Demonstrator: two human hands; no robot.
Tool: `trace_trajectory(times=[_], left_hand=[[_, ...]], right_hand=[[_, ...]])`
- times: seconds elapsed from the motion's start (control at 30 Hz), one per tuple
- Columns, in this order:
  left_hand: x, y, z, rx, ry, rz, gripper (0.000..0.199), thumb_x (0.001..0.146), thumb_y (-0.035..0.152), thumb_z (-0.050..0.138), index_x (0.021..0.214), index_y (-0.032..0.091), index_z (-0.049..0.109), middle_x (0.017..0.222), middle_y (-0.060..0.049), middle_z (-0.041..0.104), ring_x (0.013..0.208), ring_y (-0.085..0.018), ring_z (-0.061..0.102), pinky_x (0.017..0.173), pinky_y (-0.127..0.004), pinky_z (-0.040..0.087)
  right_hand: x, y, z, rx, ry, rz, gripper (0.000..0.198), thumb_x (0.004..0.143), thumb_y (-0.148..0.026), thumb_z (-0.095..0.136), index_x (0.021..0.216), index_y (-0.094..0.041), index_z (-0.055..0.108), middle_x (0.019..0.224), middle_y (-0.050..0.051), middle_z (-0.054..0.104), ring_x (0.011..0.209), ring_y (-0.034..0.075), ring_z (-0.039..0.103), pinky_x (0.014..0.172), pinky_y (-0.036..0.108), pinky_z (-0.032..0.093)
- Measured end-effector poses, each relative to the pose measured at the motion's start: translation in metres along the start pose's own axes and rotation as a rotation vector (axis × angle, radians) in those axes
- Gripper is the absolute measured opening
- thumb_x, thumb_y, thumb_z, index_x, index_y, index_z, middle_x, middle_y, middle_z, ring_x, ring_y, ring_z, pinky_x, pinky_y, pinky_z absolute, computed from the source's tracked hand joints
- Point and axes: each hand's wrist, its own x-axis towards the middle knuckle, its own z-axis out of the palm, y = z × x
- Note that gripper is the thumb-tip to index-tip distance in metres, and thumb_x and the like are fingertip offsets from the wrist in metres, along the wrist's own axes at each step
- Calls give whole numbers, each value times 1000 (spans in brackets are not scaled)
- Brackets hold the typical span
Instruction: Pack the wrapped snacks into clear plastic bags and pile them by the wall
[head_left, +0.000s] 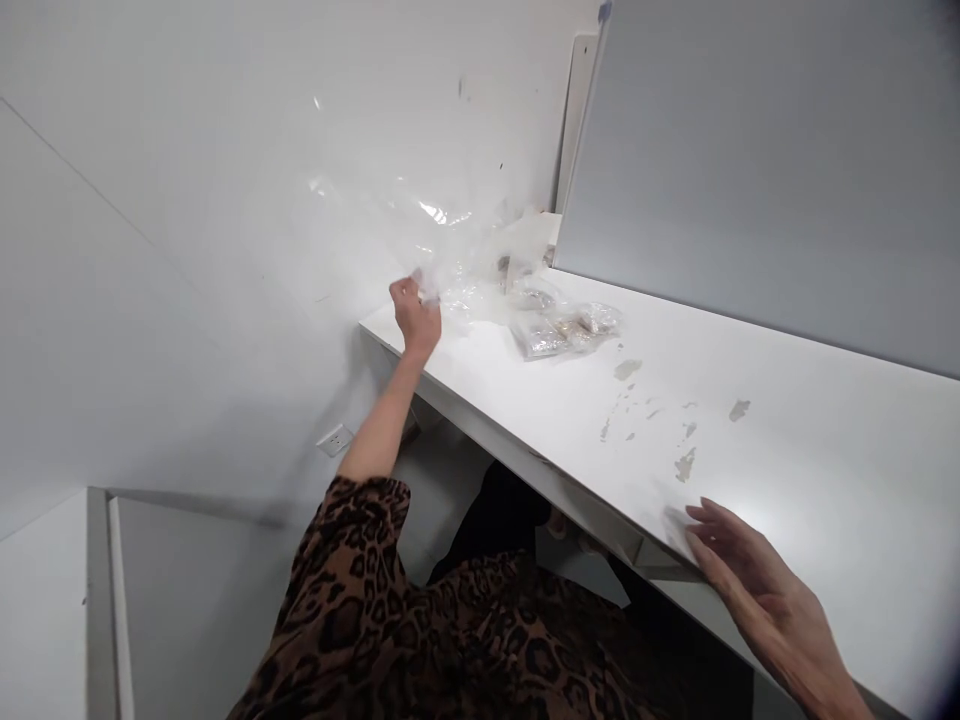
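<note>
My left hand (pixel 416 318) reaches far out to the left end of the white desk (pixel 787 440) and is closed on a large sheet of clear plastic film (pixel 442 235), which is lifted and billows up against the white wall. My right hand (pixel 757 590) rests flat near the desk's front edge, fingers spread, holding nothing. Just right of the film lie several small clear bags (pixel 566 325) with brownish contents.
A grey partition panel (pixel 750 160) stands along the back of the desk. The desk surface has chipped patches (pixel 682 462) in its middle. A wall socket (pixel 335 439) sits low under the desk's left end. A leopard-print sleeve covers my left arm.
</note>
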Motion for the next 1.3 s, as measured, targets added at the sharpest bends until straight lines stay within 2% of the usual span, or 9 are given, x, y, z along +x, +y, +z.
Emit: trace_trajectory(times=[0.17, 0.33, 0.53, 0.7, 0.87, 1.0, 1.1, 1.2, 1.3], left_hand=[[87, -44, 38, 530, -124, -79, 70, 95, 19, 61, 158, 8, 33, 160, -27, 29, 146, -38, 41, 116, -48, 38], [101, -71, 67, 623, -491, -150, 72, 86, 18, 65, 151, 3, 40, 160, -31, 38, 153, -41, 32, 123, -57, 26], [107, -52, 59, 575, -536, -186, 107, 76, 13, 70, 165, 4, 11, 173, -29, 13, 160, -37, 22, 125, -50, 26], [43, 2, 79, 425, -343, 181, 92, 89, 24, 61, 167, 13, 14, 177, -16, 7, 165, -29, 2, 132, -51, 1], [-37, 56, 160, 281, -811, 665, 75, 96, 52, 56, 162, 23, 35, 170, -15, 35, 162, -33, 19, 131, -53, 3], [-60, 85, 216, 494, -899, 601, 76, 91, 30, 62, 162, 19, 35, 164, -22, 40, 156, -42, 30, 126, -64, 10], [-66, 101, 228, 476, -841, 540, 63, 92, 17, 55, 154, 13, 47, 152, -24, 50, 144, -39, 46, 122, -56, 28], [-81, 115, 220, 129, -801, 495, 56, 94, 22, 60, 149, 16, 51, 149, -20, 54, 141, -34, 50, 121, -48, 35], [-117, 127, 201, -413, -956, 201, 53, 96, 36, 62, 146, 22, 49, 143, -13, 61, 129, -26, 62, 111, -42, 48]], right_hand=[[-14, 1, -2, 10, 159, 189, 38, 70, -67, 73, 107, -57, 73, 117, -1, 75, 116, 42, 70, 94, 54, 65], [-15, -11, 0, -20, 200, 233, 33, 72, -69, 72, 102, -54, 75, 119, -3, 75, 124, 43, 64, 106, 54, 58], [-16, -2, -3, 19, 194, 256, 39, 75, -67, 75, 107, -44, 76, 120, 1, 75, 123, 42, 67, 117, 59, 49], [-16, 16, -3, -11, 176, 137, 41, 80, -64, 74, 110, -36, 75, 118, 3, 75, 115, 38, 71, 111, 59, 56], [-13, 17, 2, -1, 183, 48, 34, 86, -59, 73, 109, -34, 76, 113, 4, 75, 108, 32, 73, 102, 50, 62], [-11, 15, 4, 68, 184, -11, 34, 88, -55, 73, 109, -29, 76, 110, 6, 76, 102, 29, 75, 93, 43, 66], [-9, 15, 4, 115, 173, -32, 32, 90, -54, 72, 109, -28, 76, 110, 6, 76, 101, 27, 74, 92, 42, 65], [-7, 14, 4, 202, 182, 12, 34, 89, -54, 75, 111, -29, 76, 112, 6, 76, 104, 28, 74, 94, 42, 64], [2, 8, 5, 363, 207, 96, 40, 85, -53, 80, 116, -27, 74, 114, 8, 76, 104, 28, 73, 96, 46, 62]])
